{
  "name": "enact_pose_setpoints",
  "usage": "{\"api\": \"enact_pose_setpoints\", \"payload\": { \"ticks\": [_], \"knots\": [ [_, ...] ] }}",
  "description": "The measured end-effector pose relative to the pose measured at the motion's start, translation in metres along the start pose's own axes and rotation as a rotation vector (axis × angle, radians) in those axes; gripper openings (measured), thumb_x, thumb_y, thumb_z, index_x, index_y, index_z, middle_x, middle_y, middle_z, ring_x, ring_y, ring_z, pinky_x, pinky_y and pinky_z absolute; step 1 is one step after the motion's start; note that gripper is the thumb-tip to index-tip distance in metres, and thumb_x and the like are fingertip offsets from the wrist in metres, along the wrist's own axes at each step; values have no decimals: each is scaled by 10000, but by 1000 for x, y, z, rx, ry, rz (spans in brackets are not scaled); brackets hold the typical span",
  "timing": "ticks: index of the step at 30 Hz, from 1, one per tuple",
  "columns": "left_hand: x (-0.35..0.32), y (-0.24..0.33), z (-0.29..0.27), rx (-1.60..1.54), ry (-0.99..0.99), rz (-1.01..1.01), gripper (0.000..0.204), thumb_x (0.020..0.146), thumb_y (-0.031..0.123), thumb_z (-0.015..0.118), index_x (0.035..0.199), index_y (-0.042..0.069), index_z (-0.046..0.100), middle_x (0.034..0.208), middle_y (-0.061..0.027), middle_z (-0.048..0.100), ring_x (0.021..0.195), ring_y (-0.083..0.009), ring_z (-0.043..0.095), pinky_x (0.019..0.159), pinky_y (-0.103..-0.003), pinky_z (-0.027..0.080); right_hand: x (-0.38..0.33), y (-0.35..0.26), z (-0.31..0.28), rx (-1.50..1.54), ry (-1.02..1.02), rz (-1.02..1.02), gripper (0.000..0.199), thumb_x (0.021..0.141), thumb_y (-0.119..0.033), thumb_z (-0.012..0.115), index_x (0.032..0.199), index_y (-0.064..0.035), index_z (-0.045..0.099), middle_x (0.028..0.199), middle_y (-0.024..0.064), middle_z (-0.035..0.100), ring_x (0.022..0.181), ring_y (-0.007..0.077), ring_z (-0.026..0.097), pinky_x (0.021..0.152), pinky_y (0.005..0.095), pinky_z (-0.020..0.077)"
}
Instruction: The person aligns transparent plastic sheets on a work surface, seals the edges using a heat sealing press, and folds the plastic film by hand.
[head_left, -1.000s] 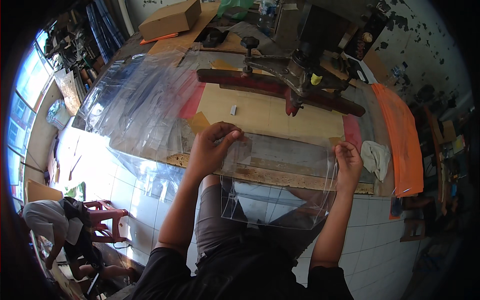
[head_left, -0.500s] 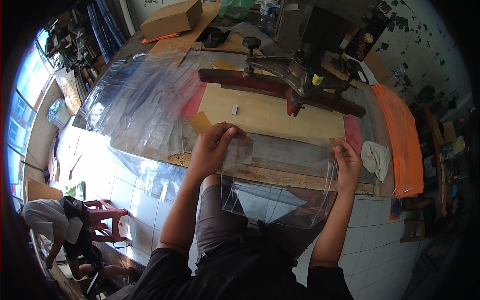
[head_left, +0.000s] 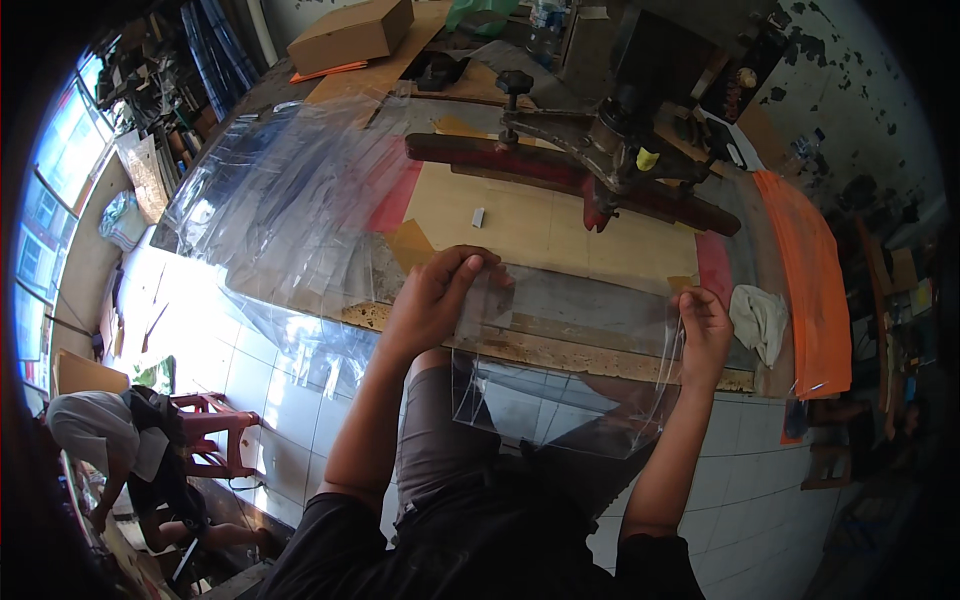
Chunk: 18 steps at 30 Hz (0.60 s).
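Note:
A clear plastic sheet (head_left: 570, 395) hangs between my hands over the table's near edge, its lower part above my lap. At its upper left corner my left hand (head_left: 437, 290) is closed, thumb against fingers. My right hand (head_left: 706, 325) pinches the upper right side, with its fingers curled. Just beyond the sheet lies a tan board (head_left: 560, 215) with pink ends, and a small whitish piece (head_left: 478, 217) rests on it. Above that board stands a press with a long dark red bar (head_left: 500, 160).
Clear plastic sheets (head_left: 270, 200) are heaped on the left of the table, some drooping over its edge. On the right are a white cloth (head_left: 760, 322) and orange sheets (head_left: 808, 280). A cardboard box (head_left: 350, 38) stands at the back. Another person (head_left: 130, 450) bends over at lower left, beside a red stool (head_left: 222, 430).
The view has shifted slightly, so the table and press appear a little further right. Both hands keep hold of the plastic sheet, which hangs nearly as before.

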<state>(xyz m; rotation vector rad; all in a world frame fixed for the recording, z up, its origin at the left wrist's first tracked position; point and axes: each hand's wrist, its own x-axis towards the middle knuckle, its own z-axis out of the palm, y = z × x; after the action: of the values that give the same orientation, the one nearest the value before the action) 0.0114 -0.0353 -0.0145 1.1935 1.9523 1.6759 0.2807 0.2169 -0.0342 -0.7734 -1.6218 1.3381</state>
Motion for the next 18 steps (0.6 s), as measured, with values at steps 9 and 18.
{"api": "enact_pose_setpoints", "payload": {
  "ticks": [9,18],
  "knots": [
    [0,0,-3,-41,-42,-23,274,1085,197,531,1082,-9,712,981,-89,796,1015,-211,744,950,-333,532,1,4,0,17,16,-14,252,965,-199,780,1098,-3,692,985,21,710,907,76,648,841,222,482],
    [-2,3,-3,-40,3,-31,303,1087,211,524,1056,-19,719,981,-94,801,1017,-211,745,943,-324,530,-2,-4,4,30,19,23,279,975,-211,769,1129,14,712,1014,19,715,930,87,659,866,228,490]
  ]
}}
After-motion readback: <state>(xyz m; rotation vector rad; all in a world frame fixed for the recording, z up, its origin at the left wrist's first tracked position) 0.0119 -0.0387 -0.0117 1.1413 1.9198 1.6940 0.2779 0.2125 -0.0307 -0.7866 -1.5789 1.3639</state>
